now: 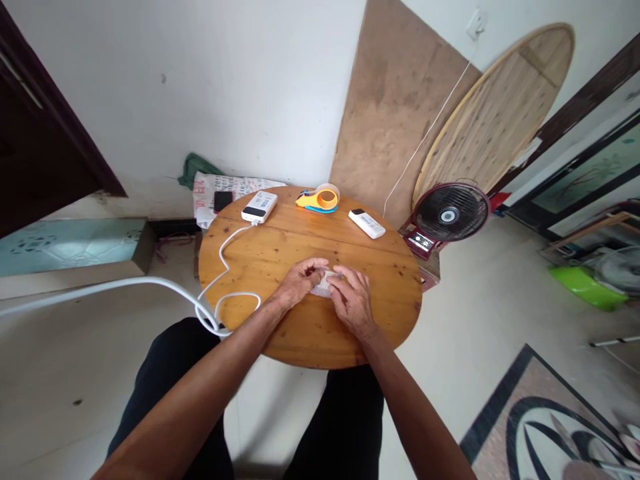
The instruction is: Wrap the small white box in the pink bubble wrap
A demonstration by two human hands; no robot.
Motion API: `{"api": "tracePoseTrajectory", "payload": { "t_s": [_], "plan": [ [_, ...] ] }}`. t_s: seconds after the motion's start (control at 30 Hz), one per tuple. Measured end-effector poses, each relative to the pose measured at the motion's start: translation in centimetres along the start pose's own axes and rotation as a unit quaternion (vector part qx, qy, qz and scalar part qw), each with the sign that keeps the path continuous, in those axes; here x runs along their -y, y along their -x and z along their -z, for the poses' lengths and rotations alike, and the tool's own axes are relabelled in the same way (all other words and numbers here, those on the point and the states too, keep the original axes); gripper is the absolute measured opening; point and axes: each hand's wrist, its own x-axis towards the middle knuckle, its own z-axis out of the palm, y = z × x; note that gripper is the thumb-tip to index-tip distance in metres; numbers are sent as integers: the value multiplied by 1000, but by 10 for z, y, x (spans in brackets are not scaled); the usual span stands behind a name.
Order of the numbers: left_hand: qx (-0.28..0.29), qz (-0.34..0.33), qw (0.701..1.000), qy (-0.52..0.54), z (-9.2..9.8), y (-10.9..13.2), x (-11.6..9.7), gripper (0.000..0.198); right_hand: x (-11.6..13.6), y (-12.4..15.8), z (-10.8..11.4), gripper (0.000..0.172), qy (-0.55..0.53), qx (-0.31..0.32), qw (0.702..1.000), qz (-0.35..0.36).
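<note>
Between my two hands, low over the near middle of the round wooden table, is a small whitish, partly clear packet or case. My left hand grips its left side with thumb and curled fingers. On its right side, the thumb and fingertips of my right hand press on the top. The fingers cover much of the thing, so its exact kind does not show. Beyond the hands lie a yellow tape dispenser with a roll of tape and a white remote control.
A white power bank sits at the table's back left, its white cable looping off the left edge. A dark phone lies on a printed sack behind. Right of the table stands a fan; boards lean on the wall.
</note>
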Motion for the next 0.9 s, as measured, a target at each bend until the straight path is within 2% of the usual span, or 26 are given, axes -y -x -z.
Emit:
{"api": "tracePoseTrajectory", "payload": {
  "t_s": [0.23, 0.43, 0.67, 0.9],
  "plan": [
    [-1, 5, 1000, -14, 1, 1, -1, 39, 2, 3, 2, 13, 2, -27, 1000, -6],
    [-10, 15, 1000, -8, 0, 4, -7, 47, -7, 5, 0, 17, -3, -114, 989, -90],
    [-51, 11, 998, 30, 1, 2, -7, 52, -9, 4, 0, 16, -19, -108, 989, -99],
    [-105, 9, 993, 46, 4, -4, 2, 52, -10, 4, -1, 17, -21, -100, 989, -104]
  ]
}}
